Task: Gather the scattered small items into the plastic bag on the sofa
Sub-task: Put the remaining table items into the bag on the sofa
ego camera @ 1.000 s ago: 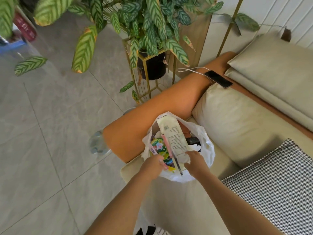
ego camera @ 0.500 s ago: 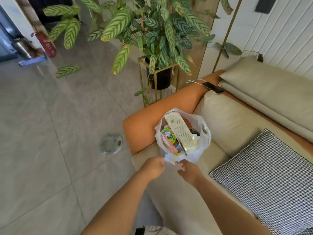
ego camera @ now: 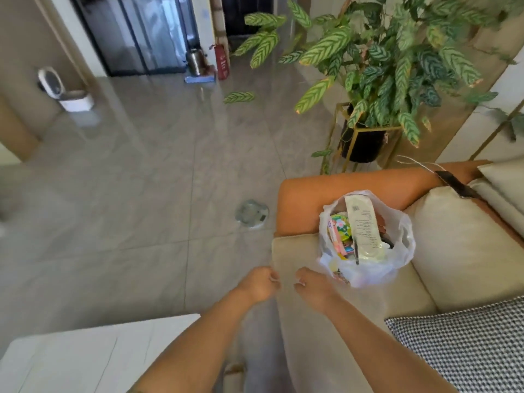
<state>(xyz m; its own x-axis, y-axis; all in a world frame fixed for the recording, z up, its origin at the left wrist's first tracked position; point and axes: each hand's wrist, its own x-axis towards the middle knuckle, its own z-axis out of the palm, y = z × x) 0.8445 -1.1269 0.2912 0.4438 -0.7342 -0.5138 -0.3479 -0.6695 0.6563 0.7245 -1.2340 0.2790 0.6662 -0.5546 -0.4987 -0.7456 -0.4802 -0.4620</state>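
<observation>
Now, bag: the plastic bag [ego camera: 368, 268] sits on the sofa [ego camera: 459, 251] seat, propped in the corner against the orange armrest [ego camera: 300, 205], which likely keeps it upright with its mouth open.
Contents: a long pale packet [ego camera: 363, 225] stands tall out of the opening, with a round green-and-pink item [ego camera: 340, 228] and other colourful small things packed beside it; what lies lower down is hidden by the plastic.
Right hand: the right hand [ego camera: 314, 285] is just beside the near side of the bag, apart from it, fingers loosely curled and holding nothing that I can see.
Left hand: the left hand [ego camera: 261, 282] hangs near the seat's front edge, fingers curled in; it appears empty, though its palm faces away.
Judgement: the gathering looks largely done, since no loose small items show on the seat.
Surroundings: a phone [ego camera: 456, 184] with a white cable rests on the armrest; a checked cushion [ego camera: 465, 347] lies at the lower right, partly cut off; a potted plant [ego camera: 391, 66] stands behind.
Unclear: a round glassy object [ego camera: 251, 214] on the floor is too blurred to name.
</observation>
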